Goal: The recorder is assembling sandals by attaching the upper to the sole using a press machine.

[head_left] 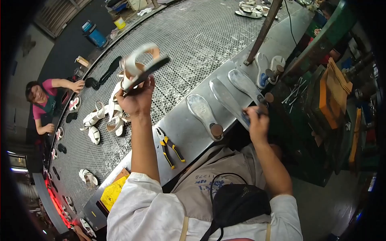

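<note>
My left hand (137,98) is raised over the mesh surface, gripping a white strappy sandal (130,70) by its dark sole, which is tilted up. Closed round the near end of a metal foot-shaped plate (225,97) is my right hand (257,122); hand and plate look slightly blurred. To the left of that plate lies another metal foot-shaped plate (200,108) with a brown round knob. A third plate (243,82) lies just beyond my right hand. Pliers (168,146) with yellow and black handles rest on the metal ledge below my left wrist.
More white sandals (94,116) sit on the mesh conveyor (181,60). A metal post (263,32) rises from the ledge at the back right. Green machinery (309,136) stands to the right. Across the conveyor, a person (48,94) in pink reaches toward it.
</note>
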{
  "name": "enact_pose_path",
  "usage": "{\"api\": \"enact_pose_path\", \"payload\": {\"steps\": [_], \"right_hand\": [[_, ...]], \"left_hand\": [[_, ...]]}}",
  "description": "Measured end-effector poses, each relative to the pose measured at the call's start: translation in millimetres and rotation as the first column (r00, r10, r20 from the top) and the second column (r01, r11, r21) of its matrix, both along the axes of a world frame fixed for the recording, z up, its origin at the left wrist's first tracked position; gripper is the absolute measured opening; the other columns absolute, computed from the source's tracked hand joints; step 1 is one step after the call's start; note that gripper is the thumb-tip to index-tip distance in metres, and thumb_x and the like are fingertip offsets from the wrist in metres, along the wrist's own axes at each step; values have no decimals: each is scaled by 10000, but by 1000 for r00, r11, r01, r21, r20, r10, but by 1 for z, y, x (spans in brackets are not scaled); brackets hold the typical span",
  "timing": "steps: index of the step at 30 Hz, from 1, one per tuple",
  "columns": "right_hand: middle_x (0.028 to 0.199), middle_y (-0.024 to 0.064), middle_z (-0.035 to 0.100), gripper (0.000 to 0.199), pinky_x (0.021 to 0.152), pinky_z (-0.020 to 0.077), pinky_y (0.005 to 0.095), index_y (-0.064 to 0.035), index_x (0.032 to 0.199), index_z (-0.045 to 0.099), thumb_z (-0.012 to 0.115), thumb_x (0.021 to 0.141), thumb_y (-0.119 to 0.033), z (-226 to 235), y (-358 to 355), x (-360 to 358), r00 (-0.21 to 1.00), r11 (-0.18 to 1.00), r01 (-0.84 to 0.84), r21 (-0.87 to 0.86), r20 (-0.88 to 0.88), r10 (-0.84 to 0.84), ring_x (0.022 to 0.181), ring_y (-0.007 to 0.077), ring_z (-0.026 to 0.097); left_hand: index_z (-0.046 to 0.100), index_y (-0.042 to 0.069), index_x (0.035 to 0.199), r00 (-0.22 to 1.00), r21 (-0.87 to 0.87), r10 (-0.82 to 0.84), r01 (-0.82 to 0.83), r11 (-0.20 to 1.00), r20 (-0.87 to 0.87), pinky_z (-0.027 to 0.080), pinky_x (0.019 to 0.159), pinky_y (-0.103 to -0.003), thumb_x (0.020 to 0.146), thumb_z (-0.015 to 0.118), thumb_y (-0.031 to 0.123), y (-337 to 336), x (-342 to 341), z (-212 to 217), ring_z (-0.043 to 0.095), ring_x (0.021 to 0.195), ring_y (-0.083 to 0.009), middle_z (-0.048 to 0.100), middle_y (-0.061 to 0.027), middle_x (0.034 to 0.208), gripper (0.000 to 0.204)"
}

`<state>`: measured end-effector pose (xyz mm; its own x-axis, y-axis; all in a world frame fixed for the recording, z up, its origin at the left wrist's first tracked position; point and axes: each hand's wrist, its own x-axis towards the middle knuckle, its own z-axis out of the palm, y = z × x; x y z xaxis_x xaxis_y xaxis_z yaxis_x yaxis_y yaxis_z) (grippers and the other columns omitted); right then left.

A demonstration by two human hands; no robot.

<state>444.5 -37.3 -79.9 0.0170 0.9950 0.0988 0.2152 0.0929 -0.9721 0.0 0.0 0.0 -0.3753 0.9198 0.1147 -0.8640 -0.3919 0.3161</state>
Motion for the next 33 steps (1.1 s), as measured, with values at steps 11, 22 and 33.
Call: {"api": "enact_pose_path", "payload": {"steps": [11,22,33], "right_hand": [[1112,159,687,68,1080,548,462,20,1062,608,562,1072,-30,143,-97,-18,981,964,-181,194,-31,190,1152,333,736],[1178,158,672,18,1065,537,417,-6,1087,591,583,1071,-9,127,-119,-50,992,877,-96,470,116,46,1216,312,703],[1103,142,532,129,885,486,392,4,1134,527,620,1051,-29,116,-120,-50,969,775,3,632,190,-158,980,265,566]], "left_hand": [[508,124,1544,978,0,-164,166,986,-125,545,1067,-634,929,408,333,30,106,34,661,1238,-450,676,-245,1342,657],[509,176,1503,922,-98,-324,310,946,-210,598,983,-645,1140,387,525,39,152,45,691,1214,-437,672,-215,1302,518],[430,239,1555,735,15,-678,678,735,-22,614,960,-665,1093,485,597,-22,247,44,679,1223,-422,634,-205,1342,588]]}}
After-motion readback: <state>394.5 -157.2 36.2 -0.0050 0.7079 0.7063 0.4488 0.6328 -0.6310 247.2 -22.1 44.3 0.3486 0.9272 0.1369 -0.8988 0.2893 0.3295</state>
